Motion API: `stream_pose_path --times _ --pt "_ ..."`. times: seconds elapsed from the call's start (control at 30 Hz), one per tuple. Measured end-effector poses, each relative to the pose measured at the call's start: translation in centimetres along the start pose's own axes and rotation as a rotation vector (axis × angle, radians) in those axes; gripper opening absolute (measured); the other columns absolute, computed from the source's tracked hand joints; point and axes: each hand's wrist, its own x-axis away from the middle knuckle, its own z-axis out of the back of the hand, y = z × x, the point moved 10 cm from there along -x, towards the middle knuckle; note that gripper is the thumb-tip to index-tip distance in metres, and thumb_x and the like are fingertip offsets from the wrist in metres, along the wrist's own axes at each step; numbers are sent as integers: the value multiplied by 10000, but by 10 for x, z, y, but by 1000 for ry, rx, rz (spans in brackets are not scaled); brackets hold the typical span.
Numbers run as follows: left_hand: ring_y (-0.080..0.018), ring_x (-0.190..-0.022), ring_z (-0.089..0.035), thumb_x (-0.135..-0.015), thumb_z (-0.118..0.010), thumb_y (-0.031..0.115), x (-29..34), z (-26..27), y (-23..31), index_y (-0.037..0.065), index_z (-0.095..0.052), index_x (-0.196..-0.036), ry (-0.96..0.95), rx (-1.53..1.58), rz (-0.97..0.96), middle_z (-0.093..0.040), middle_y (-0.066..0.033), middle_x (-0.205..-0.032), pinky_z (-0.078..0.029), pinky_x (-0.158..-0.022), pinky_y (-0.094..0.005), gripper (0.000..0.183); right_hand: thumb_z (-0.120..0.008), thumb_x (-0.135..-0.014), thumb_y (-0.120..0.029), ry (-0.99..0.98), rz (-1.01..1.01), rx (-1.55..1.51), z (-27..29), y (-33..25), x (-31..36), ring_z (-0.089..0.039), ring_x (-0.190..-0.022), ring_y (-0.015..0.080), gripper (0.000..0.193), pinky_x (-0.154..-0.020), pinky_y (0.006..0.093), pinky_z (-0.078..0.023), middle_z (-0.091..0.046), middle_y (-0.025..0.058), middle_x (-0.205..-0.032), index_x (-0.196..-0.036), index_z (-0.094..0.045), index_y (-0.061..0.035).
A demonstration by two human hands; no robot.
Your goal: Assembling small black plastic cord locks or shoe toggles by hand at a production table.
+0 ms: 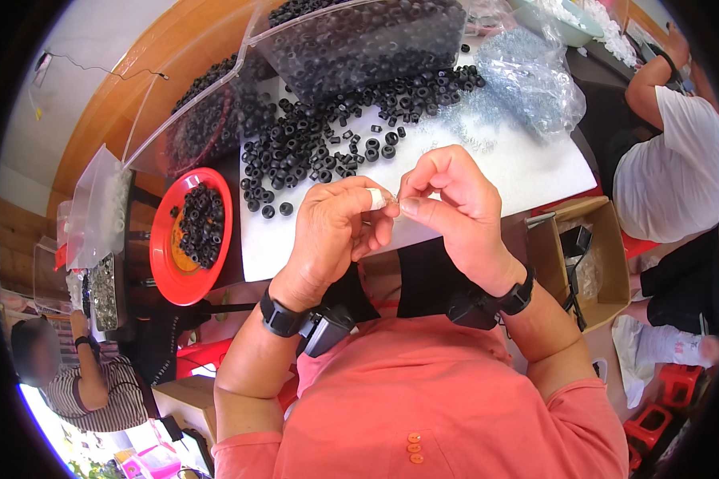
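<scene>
My left hand (333, 226), with white tape round a finger, is closed in a pinch above the front of the white work surface (535, 177). Its fingertips meet those of my right hand (461, 209), where thumb and forefinger are pinched together. Between them is a small thin shiny piece (395, 199), too small to name. Beyond my hands lie many loose black ring-shaped plastic parts (291, 152). To their right, small silvery coil springs (475, 128) are scattered beside a clear plastic bag (531, 80) full of them.
Clear bins (359, 56) of black parts stand at the back. A red dish (160, 259) with black parts is on the left. An open cardboard box (607, 275) stands at the right. One person (671, 160) sits at the right, another (96, 383) at the far left.
</scene>
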Motion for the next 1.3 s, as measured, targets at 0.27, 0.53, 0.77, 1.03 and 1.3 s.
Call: stream_pose_path --times 0.27,0.53,0.77,1.03,1.3 --pt "-83 -710 -586 -860 -734 92 14 1 30 0 -696 -1031 197 -486 -411 -643 -41 -800 -432 -550 -205 198 -610 -891 37 28 -5 41 14 0 -5 -578 -847 85 206 -770 246 -468 -588 16 -920 -1062 -520 -33" --pt "-88 -667 -570 -870 -725 28 9 -14 35 -1 -681 -888 121 -600 -437 -633 -26 -779 -426 -536 -219 55 -592 -918 42 -48 -6 80 3 -4 -2 -583 -872 98 188 -793 268 -480 -591 32 -975 -1076 -514 -25" --pt "-83 -584 -564 -951 -687 144 5 -6 -12 -13 -669 -947 -19 89 71 -641 -54 -722 -371 -445 -197 158 -601 -927 35 -85 79 105 4 -3 0 -579 -920 112 184 -824 290 -489 -594 36 -1027 -1080 -521 -27" --pt "-61 -607 -549 -962 -667 141 10 -5 10 9 -680 -952 67 -187 -137 -649 -33 -737 -381 -481 -191 132 -570 -994 -43 -67 -92 83 0 2 0 -572 -867 88 125 -778 259 -490 -609 37 -977 -1116 -559 -16" --pt "-68 -612 -552 -969 -649 130 14 -10 17 23 -675 -945 92 -412 -221 -648 -28 -752 -389 -489 -192 112 -583 -967 -16 -49 -94 -4 -4 -4 1 -595 -897 100 125 -804 266 -497 -609 40 -981 -1090 -563 -15"
